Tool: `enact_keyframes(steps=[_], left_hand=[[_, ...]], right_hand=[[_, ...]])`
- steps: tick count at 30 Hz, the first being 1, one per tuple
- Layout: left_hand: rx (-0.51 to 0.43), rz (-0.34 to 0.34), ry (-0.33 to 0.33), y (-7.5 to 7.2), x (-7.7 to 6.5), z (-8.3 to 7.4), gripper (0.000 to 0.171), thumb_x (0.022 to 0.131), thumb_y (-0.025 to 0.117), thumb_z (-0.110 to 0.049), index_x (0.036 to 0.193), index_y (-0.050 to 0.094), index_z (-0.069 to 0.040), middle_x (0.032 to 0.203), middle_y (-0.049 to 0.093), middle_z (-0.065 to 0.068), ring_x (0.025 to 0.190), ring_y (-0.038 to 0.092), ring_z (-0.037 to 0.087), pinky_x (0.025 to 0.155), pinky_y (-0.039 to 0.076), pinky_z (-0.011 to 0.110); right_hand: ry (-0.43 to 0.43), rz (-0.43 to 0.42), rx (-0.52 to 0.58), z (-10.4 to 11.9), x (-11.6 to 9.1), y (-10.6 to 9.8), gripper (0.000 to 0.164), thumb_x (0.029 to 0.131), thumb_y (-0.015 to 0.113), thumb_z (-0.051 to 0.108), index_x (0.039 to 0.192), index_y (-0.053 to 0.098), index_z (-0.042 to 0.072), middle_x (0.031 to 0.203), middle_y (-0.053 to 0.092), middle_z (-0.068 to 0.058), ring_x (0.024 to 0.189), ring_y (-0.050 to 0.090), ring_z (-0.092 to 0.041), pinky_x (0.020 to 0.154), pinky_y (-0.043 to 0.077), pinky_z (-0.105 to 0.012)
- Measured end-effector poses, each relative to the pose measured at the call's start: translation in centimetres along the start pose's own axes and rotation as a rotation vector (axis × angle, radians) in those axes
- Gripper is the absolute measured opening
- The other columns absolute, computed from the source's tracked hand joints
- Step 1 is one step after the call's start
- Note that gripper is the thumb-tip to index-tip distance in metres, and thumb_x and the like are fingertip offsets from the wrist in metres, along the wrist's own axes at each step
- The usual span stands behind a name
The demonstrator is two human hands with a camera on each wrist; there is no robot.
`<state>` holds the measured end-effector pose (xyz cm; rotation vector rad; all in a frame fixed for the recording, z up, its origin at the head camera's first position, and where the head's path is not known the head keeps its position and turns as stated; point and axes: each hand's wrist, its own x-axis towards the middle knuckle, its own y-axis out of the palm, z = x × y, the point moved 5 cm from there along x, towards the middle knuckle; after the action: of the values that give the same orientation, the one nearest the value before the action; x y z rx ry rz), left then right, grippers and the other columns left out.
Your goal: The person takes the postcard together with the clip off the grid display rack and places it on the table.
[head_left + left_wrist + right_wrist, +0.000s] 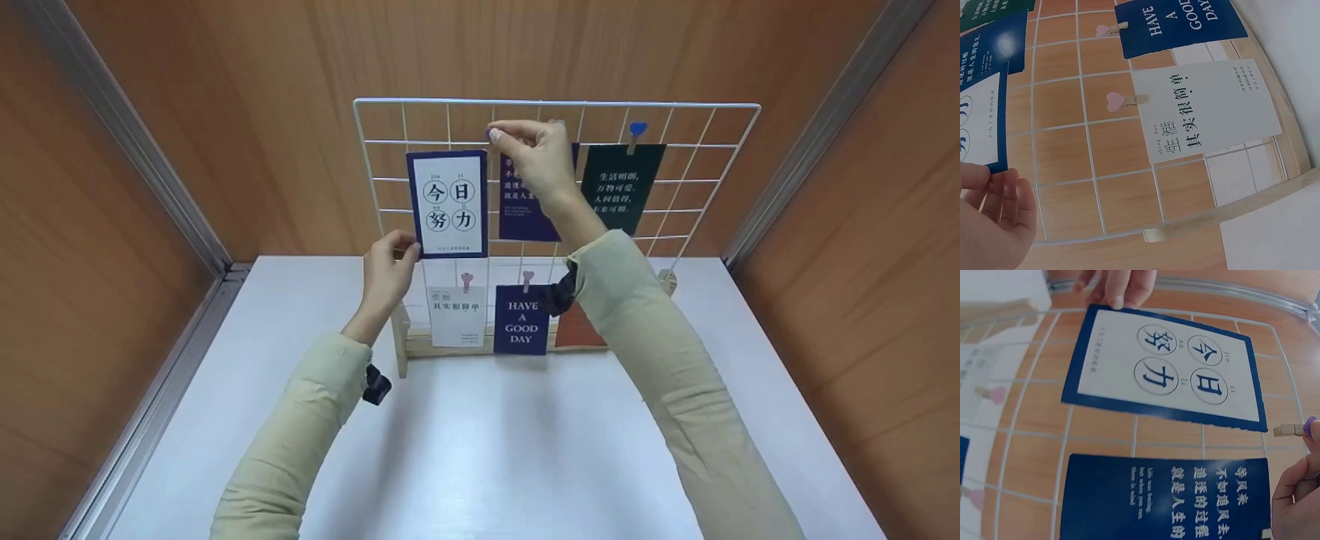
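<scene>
My left hand (388, 270) pinches the lower left corner of a white card with a blue border (450, 202), which stands upright against a white wire grid (555, 102). Between the thumb and fingers of my right hand (541, 154) is a small wooden clothespin (1289, 430) with a purple heart. Its tip sits just beside the card's upper right corner, with a slight gap in the right wrist view. Right of the card hangs a dark blue card (1168, 495), partly covered by my right hand in the head view.
A dark green card (626, 184) hangs from a blue heart clothespin (637, 129). Below are a white card (457, 319), a blue "HAVE A GOOD DAY" card (520, 322) and an orange card (577, 328), half hidden by my sleeve. A wooden base (1230, 202) carries the grid.
</scene>
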<state>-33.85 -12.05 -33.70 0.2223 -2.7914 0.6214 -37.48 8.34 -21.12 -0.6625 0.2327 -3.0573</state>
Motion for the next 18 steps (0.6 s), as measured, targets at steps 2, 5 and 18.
enact_keyframes(steps=[2,5,18], left_hand=[[-0.002,-0.005,-0.005,0.1,0.0,0.2,0.015,0.089,0.049,-0.005,0.098,0.059,0.000,0.090,0.060,0.009,0.081,0.054,0.018,0.073,0.042,0.028],[-0.008,-0.014,-0.013,0.0,-0.1,0.4,0.014,0.089,0.049,-0.005,0.097,0.060,0.000,0.089,0.060,0.009,0.080,0.054,0.018,0.072,0.042,0.028],[0.008,0.001,-0.054,-0.8,-1.1,1.8,0.016,0.089,0.049,-0.005,0.100,0.059,0.000,0.090,0.058,0.010,0.080,0.053,0.018,0.068,0.044,0.027]], right_hand=[[-0.005,0.005,0.000,-0.4,-0.1,-0.6,0.020,0.083,0.061,0.014,0.098,0.066,0.003,0.091,0.061,-0.007,0.079,0.049,-0.015,0.065,0.039,-0.022],[-0.002,0.007,-0.008,-0.9,-0.4,-1.2,0.020,0.083,0.061,0.015,0.098,0.066,0.003,0.091,0.061,-0.006,0.082,0.048,-0.016,0.068,0.039,-0.023],[0.034,0.010,0.023,-2.5,-1.8,-4.1,0.018,0.082,0.062,0.015,0.096,0.067,0.004,0.087,0.061,-0.008,0.064,0.044,-0.012,0.051,0.031,-0.020]])
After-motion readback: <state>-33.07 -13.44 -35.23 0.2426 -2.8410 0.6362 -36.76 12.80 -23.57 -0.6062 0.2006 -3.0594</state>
